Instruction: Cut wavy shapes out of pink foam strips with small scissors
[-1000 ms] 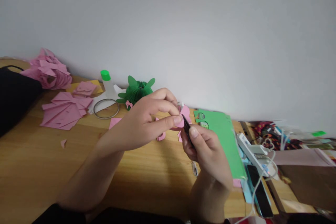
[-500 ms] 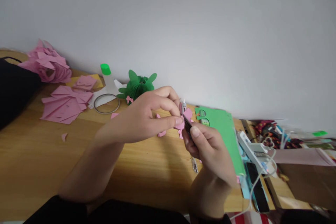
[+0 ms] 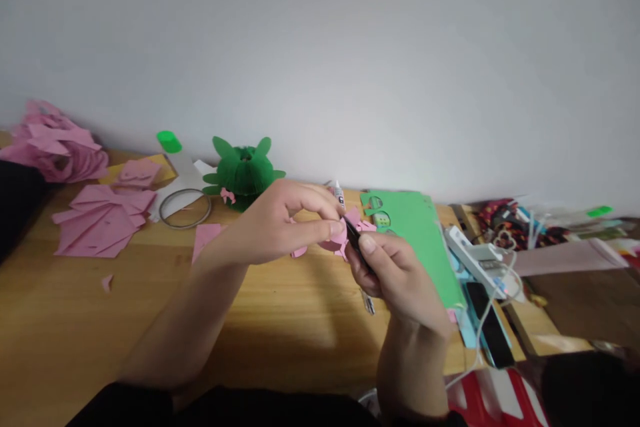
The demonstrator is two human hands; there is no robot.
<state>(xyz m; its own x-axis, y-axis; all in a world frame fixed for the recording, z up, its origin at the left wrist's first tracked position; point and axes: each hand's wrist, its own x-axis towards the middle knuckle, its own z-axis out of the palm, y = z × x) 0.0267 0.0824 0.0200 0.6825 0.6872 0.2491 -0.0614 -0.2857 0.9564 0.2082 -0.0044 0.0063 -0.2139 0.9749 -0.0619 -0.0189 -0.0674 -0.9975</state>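
Note:
Above the middle of the table, my left hand (image 3: 280,223) pinches a small curved pink paper piece (image 3: 334,240) between thumb and fingers. My right hand (image 3: 395,273) is closed around a slim black tool (image 3: 354,237), thumb on top. The tool's tip meets the pink piece beside my left fingertips; its exact kind is unclear. More pink paper cutouts (image 3: 367,227) lie behind my hands, partly hidden. A green paper honeycomb figure (image 3: 245,173) with ear-like flaps and a small pink bow (image 3: 227,195) stands behind my left hand.
At left are pink paper sheets (image 3: 105,220), a pink paper bundle (image 3: 55,140), a tape ring (image 3: 173,219) and a green-capped glue bottle (image 3: 170,142). At right lie green paper (image 3: 415,220), a power strip (image 3: 473,260) and a phone (image 3: 487,323). A glue tube (image 3: 337,193) lies behind my hands.
The view has shifted, so the left-hand items appear farther left and lower. My hands keep the pink piece and black tool together, with the piece turned slightly.

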